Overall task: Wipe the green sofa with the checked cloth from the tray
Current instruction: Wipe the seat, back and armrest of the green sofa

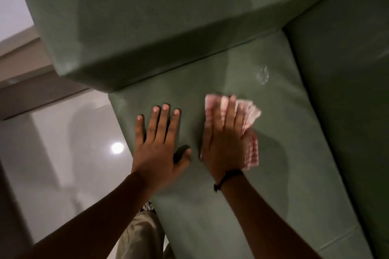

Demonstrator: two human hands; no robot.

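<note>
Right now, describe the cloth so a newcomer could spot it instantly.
Find the green sofa seat cushion filling the middle of the view. Two hands lie flat on it; the checked cloth sits under the right hand, the one with a dark wristband. It is the only pink-and-white patterned thing on the green.

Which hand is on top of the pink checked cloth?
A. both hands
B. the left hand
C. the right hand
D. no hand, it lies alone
C: the right hand lies flat on the checked cloth, pressing it to the green sofa seat, while the left hand rests bare on the seat beside it.
</note>
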